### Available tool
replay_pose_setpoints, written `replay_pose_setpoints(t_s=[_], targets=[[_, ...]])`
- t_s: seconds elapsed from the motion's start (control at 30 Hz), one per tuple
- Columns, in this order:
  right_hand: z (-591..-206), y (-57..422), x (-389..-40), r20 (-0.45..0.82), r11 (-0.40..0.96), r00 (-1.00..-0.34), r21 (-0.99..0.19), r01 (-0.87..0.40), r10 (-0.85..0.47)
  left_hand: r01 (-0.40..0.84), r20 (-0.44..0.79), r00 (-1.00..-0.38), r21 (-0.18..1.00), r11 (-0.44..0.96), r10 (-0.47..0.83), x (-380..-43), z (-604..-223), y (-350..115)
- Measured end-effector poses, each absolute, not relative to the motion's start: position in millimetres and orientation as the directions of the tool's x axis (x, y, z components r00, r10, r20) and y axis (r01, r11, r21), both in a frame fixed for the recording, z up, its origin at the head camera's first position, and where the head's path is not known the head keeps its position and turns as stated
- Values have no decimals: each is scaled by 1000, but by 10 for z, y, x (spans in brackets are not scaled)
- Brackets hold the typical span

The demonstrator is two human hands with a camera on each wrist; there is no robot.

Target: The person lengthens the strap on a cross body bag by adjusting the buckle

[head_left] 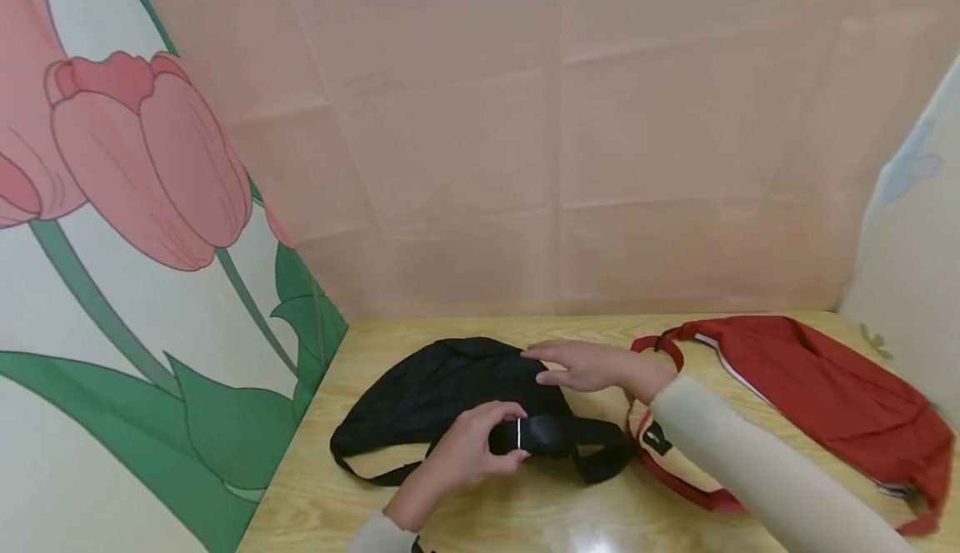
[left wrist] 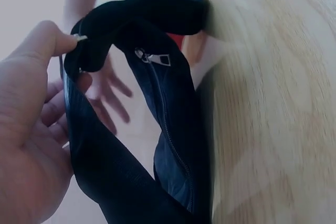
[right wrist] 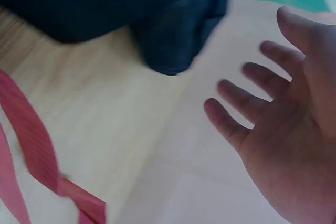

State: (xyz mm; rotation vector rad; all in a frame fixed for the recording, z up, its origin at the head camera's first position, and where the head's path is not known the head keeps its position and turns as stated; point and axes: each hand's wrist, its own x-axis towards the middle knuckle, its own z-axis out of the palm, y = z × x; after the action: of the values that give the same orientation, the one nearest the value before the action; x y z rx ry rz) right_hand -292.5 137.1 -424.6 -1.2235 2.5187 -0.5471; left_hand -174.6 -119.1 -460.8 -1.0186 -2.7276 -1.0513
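Observation:
A black waist bag [head_left: 442, 382] lies on the wooden table, its zipper [left wrist: 164, 108] facing me in the left wrist view. My left hand [head_left: 471, 446] pinches the bag's black strap [head_left: 551, 436] between thumb and fingers, beside a thin, light-coloured edge on it. In the left wrist view the strap loops up away from the bag, and the left thumb [left wrist: 50, 40] presses its top. Over the right end of the bag, my right hand [head_left: 583, 366] is held with fingers extended. The right wrist view shows that hand [right wrist: 289, 124] spread, holding nothing.
To the right lies a red waist bag [head_left: 832, 403] with a red strap [head_left: 678, 482] looping towards the black one. A black buckle [head_left: 657, 438] sits by that strap. Behind the wooden table [head_left: 300, 511] hangs a pinkish cloth [head_left: 480, 161]; a tulip-printed panel [head_left: 150, 153] stands at left.

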Motion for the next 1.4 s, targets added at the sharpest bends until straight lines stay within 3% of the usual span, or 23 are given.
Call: replay_pose_setpoints(t_s=[0.27,0.43,0.73,0.93,1.4], targets=[[-4604,1168,-3114,-236,559,-513,-469,-684,-825,572,188,-774,617,541,604,-1755,-4618,-1297],[-4775,1135,-3186,-293,589,-511,-423,-689,-808,573,192,-769,630,524,610,-1756,-4623,-1360],[-4947,1140,-3313,-307,629,-550,-382,-677,-777,578,304,-778,691,435,550,-1756,-4545,-1411],[-4978,1114,-3373,-307,634,-555,-342,-694,-773,629,399,-762,643,437,510,-1756,-4478,-1421],[-4867,1020,-3405,-365,678,-580,-257,-689,-728,754,580,-657,495,433,481,-1783,-4236,-1504]])
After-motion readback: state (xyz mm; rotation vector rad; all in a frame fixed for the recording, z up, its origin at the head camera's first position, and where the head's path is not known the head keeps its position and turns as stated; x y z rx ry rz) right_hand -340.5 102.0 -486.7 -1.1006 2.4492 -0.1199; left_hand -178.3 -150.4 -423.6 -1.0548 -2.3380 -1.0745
